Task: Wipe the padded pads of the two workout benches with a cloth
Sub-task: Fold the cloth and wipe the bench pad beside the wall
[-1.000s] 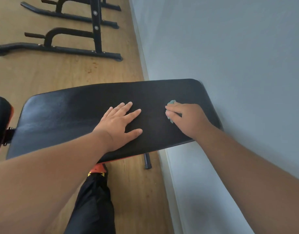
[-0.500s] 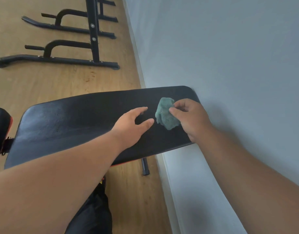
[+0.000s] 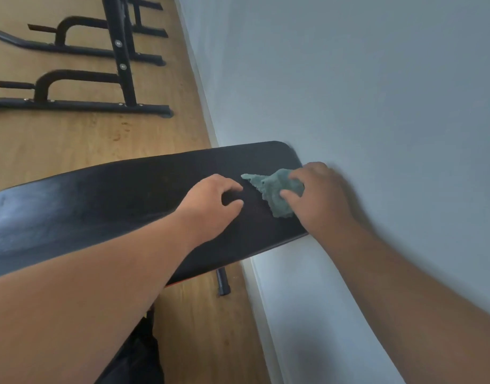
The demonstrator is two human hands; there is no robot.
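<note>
One cloth (image 3: pixel 274 191) under right hand (image 3: pixel 321 200), apparently pinched, on one pad (image 3: pixel 99 200).

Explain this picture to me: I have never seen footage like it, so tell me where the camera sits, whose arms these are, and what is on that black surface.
There is no machine here. A person wears one wide-angle camera on the head, which looks forward and down, so the two bare arms that reach in from below are the wearer's own.

The black surface is the padded pad of a workout bench, standing beside a pale wall on a wooden floor. The right hand pinches a crumpled green cloth that touches the pad near its wall end. The left hand is over the pad just beside the cloth, fingers curled, holding nothing. The right hand looks blurred.

At top left, a black metal exercise frame stands on the floor.
</note>
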